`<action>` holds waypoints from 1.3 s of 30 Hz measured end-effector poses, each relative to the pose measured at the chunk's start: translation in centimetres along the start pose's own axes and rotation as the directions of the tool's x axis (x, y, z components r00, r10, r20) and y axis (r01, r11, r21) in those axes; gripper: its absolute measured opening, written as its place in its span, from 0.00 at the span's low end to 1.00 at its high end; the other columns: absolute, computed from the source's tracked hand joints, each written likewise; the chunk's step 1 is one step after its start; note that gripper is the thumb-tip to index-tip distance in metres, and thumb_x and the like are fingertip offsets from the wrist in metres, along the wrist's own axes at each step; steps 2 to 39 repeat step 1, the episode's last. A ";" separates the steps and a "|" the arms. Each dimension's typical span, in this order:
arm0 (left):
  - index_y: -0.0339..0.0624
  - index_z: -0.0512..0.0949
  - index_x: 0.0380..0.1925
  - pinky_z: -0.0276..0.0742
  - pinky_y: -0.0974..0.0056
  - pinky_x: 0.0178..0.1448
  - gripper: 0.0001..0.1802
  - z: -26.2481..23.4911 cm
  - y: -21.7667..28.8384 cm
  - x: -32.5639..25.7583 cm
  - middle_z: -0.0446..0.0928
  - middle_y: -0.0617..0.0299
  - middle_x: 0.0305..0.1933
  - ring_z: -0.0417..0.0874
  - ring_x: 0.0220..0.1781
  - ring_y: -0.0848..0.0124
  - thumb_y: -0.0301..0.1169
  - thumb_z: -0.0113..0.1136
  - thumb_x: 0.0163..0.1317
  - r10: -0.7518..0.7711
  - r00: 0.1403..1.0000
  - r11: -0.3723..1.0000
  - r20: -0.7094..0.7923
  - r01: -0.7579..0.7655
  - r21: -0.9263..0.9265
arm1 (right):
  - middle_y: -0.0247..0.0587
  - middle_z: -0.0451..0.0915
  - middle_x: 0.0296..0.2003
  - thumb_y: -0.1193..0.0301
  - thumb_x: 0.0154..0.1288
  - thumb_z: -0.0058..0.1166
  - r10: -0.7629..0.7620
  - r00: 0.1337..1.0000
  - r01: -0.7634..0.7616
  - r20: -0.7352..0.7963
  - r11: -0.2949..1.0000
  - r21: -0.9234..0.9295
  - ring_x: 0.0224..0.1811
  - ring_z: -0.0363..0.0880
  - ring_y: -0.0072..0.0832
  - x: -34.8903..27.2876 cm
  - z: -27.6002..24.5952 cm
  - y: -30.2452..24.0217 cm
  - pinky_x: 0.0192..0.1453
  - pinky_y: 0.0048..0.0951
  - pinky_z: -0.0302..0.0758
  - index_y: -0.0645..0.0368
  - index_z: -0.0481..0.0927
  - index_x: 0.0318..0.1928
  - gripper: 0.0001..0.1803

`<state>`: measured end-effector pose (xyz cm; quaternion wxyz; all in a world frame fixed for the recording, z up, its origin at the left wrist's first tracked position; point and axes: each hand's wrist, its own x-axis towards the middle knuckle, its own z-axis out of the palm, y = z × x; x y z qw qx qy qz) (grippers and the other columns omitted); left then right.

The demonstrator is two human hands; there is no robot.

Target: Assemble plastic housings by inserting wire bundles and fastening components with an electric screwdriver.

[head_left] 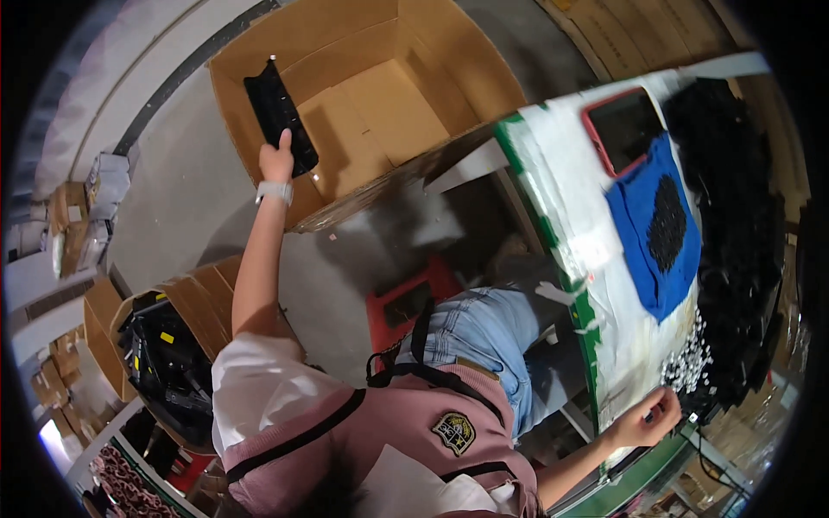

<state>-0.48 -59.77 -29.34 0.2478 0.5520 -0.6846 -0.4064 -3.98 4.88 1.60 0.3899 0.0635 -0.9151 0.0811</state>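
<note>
Pink apron [406,432] with a sewn badge [455,432] and black straps lay closest under the camera, over a white sleeve [259,388] on the person's left shoulder and denim shorts [492,332] further on. Right hand [649,417] rested at the near edge of the bench [570,216], fingers curled together as if pinching something small; what it held, if anything, could not be made out. Just beside that hand sat a cluster of small white parts [688,361], and past them a large heap of black parts [734,224] ran along the bench's right side. A blue cloth [643,250] lay on the white bench cover, with a small dark pile [667,223] on it; a red-framed tablet [623,128] lay beyond the cloth. A red stool [406,302] stood on the floor below the bench. On the left, a carton [164,345] full of black items stood near the shoulder. Left arm stretched well away from the body, a white watch [275,192] on the wrist. Left hand [277,158] was closed around the lower end of a long black tray [280,112], thumb up along it. The tray leaned against the inner left wall of a big open box [371,95] on the grey floor, farthest from the camera.
</note>
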 end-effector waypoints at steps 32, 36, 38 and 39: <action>0.25 0.75 0.43 0.73 0.54 0.51 0.33 1.5 -1.9 2.1 0.78 0.39 0.46 0.81 0.48 0.50 0.51 0.64 0.56 -0.048 0.999 0.980 -0.018 0.051 0.190 | 0.39 0.78 0.35 0.76 0.65 0.53 -0.032 0.998 0.031 0.063 0.999 0.010 0.33 0.75 0.30 -0.3 0.8 -0.6 0.33 0.26 0.73 0.64 0.79 0.40 0.06; 0.25 0.75 0.43 0.73 0.54 0.51 0.33 1.5 -1.9 2.1 0.78 0.39 0.46 0.81 0.48 0.50 0.51 0.64 0.56 -0.048 0.999 0.980 -0.018 0.051 0.190 | 0.39 0.78 0.35 0.76 0.65 0.53 -0.032 0.998 0.031 0.063 0.999 0.010 0.33 0.75 0.30 -0.3 0.8 -0.6 0.33 0.26 0.73 0.64 0.79 0.40 0.06; 0.25 0.75 0.43 0.73 0.54 0.51 0.33 1.5 -1.9 2.1 0.78 0.39 0.46 0.81 0.48 0.50 0.51 0.64 0.56 -0.048 0.999 0.980 -0.018 0.051 0.190 | 0.39 0.78 0.35 0.76 0.65 0.53 -0.032 0.998 0.031 0.063 0.999 0.010 0.33 0.75 0.30 -0.3 0.8 -0.6 0.33 0.26 0.73 0.64 0.79 0.40 0.06; 0.25 0.75 0.43 0.73 0.54 0.51 0.33 1.5 -1.9 2.1 0.78 0.39 0.46 0.81 0.48 0.50 0.51 0.64 0.56 -0.048 0.999 0.980 -0.018 0.051 0.190 | 0.39 0.78 0.35 0.76 0.65 0.53 -0.032 0.998 0.031 0.063 0.999 0.010 0.33 0.75 0.30 -0.3 0.8 -0.6 0.33 0.26 0.73 0.64 0.79 0.40 0.06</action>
